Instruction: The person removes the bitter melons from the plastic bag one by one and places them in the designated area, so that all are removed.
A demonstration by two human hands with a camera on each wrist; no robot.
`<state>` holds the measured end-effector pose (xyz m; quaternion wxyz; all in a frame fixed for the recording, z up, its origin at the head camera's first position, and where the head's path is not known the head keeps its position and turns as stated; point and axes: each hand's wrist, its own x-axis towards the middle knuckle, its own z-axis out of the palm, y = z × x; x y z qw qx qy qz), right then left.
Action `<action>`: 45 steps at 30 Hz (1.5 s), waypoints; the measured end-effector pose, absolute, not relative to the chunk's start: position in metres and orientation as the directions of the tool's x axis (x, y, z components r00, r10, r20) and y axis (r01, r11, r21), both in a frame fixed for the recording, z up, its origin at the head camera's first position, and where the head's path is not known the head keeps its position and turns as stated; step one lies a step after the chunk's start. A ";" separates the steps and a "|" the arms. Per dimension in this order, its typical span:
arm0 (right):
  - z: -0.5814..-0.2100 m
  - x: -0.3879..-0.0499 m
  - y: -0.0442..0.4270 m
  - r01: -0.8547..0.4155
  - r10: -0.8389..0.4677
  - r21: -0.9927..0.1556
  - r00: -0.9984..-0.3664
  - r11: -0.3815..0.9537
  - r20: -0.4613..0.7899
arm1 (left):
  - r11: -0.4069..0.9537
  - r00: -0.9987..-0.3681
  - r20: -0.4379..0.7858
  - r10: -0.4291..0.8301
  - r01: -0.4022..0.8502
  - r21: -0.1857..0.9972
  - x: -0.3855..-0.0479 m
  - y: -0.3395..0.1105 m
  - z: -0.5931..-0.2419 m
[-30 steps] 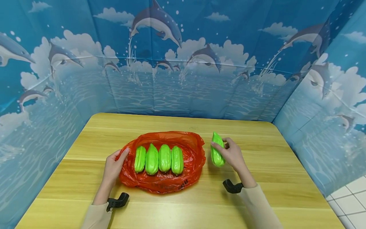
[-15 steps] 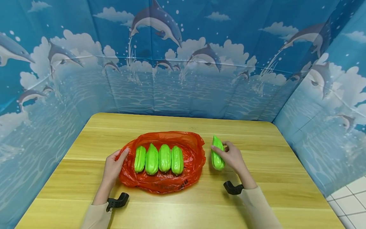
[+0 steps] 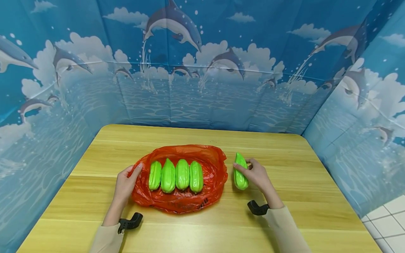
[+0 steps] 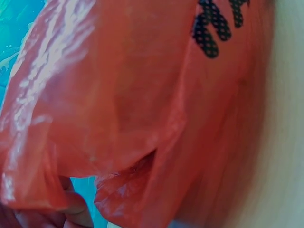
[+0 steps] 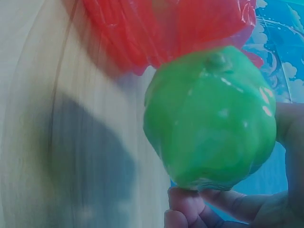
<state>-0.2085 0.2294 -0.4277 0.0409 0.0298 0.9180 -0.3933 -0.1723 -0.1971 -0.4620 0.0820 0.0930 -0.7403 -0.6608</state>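
At the left end of a red plastic bag (image 3: 177, 206), my left hand (image 3: 125, 182) grips the rim between thumb and fingers. Several glossy green papaya-shaped fruits (image 3: 182, 175) lie side by side in the bag's wide mouth. To the right of the bag, my right hand (image 3: 257, 174) holds another such green fruit (image 3: 241, 180), pointed end away from me. In the right wrist view, the fruit's rounded, nubbed end (image 5: 213, 118) faces the camera, with a shadow on the table beside it. The left wrist view is mostly filled by the bag's wall (image 4: 109, 109), with part of the fingers (image 4: 78, 209) below.
The light wooden table (image 3: 202, 233) extends around the bag on every side. A blue dolphin-print curtain (image 3: 202, 95) hangs behind the table and along both sides. White floor tiles (image 3: 390, 214) show at the lower right. A black wrist mount (image 3: 257, 208) sits on each wrist.
My right hand and its green fruit have come slightly down the head view, toward me. The left hand, the bag and the fruits in it look the same.
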 end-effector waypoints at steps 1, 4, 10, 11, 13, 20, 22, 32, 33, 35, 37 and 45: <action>-0.429 -0.209 0.230 0.090 0.022 -0.720 -0.994 0.688 -0.103 | 0.110 -0.969 -0.002 -0.246 -0.030 0.993 -0.172 -0.197 -0.462; -0.431 -0.209 0.230 0.096 0.017 -0.722 -0.993 0.685 -0.116 | 0.113 -0.969 -0.007 -0.247 -0.036 0.993 -0.172 -0.197 -0.462; -0.434 -0.211 0.231 0.110 0.013 -0.714 -0.990 0.691 -0.139 | 0.117 -0.969 -0.006 -0.249 -0.037 0.992 -0.172 -0.197 -0.462; -0.435 -0.211 0.231 0.111 0.012 -0.712 -0.990 0.693 -0.143 | 0.117 -0.968 -0.005 -0.249 -0.036 0.992 -0.172 -0.196 -0.462; -0.436 -0.212 0.231 0.111 0.007 -0.708 -0.989 0.697 -0.148 | 0.119 -0.969 -0.005 -0.248 -0.035 0.992 -0.172 -0.196 -0.462; -0.438 -0.214 0.231 0.108 0.003 -0.697 -0.989 0.709 -0.150 | 0.119 -0.970 0.002 -0.242 -0.028 0.992 -0.172 -0.196 -0.463; -0.439 -0.214 0.231 0.110 -0.001 -0.696 -0.988 0.710 -0.158 | 0.116 -0.970 0.006 -0.242 -0.023 0.993 -0.173 -0.197 -0.463; -0.447 -0.215 0.231 0.134 0.005 -0.695 -0.983 0.706 -0.184 | 0.112 -0.969 0.010 -0.249 -0.018 0.993 -0.174 -0.197 -0.466; -0.448 -0.215 0.231 0.135 0.006 -0.694 -0.983 0.707 -0.185 | 0.111 -0.968 0.007 -0.251 -0.021 0.994 -0.174 -0.197 -0.466; -0.448 -0.215 0.232 0.136 0.008 -0.691 -0.983 0.710 -0.186 | 0.110 -0.968 0.003 -0.252 -0.026 0.994 -0.173 -0.197 -0.466; -0.449 -0.216 0.232 0.136 0.009 -0.686 -0.983 0.715 -0.185 | 0.105 -0.968 -0.001 -0.251 -0.028 0.994 -0.173 -0.197 -0.465; -0.452 -0.216 0.233 0.140 0.015 -0.665 -0.982 0.734 -0.190 | 0.107 -0.970 -0.001 -0.243 -0.027 0.994 -0.173 -0.197 -0.465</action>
